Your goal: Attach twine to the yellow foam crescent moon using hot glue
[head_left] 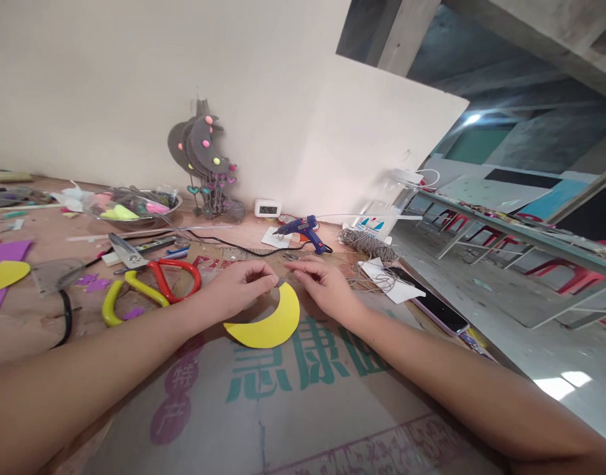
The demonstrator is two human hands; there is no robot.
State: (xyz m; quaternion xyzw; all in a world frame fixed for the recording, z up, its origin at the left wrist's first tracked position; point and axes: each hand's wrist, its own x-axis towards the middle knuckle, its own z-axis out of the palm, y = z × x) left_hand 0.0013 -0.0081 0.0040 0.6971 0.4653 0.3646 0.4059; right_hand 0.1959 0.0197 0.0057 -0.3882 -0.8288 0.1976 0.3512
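A yellow crescent (270, 325) lies over the printed cardboard (303, 409), its upper tip between my two hands. My left hand (246, 285) has its thumb and fingers closed at that tip, on the crescent's left side. My right hand (323, 285) is just right of the tip, thumb and index finger pinched together; whatever is between them is too small to make out. Beyond the hands a blue glue gun (307, 231) rests near a small white sheet (276, 238). Grey twine (367, 245) lies coiled to the right, with loose strands near my right hand.
Scissors with red and yellow handles (174, 280) lie left of my left arm. Behind are a bowl of craft pieces (139, 221), grey crescent ornaments (199, 148) and a white clock (268, 209). A phone (439, 307) and clear jug (395, 198) stand or lie rightward.
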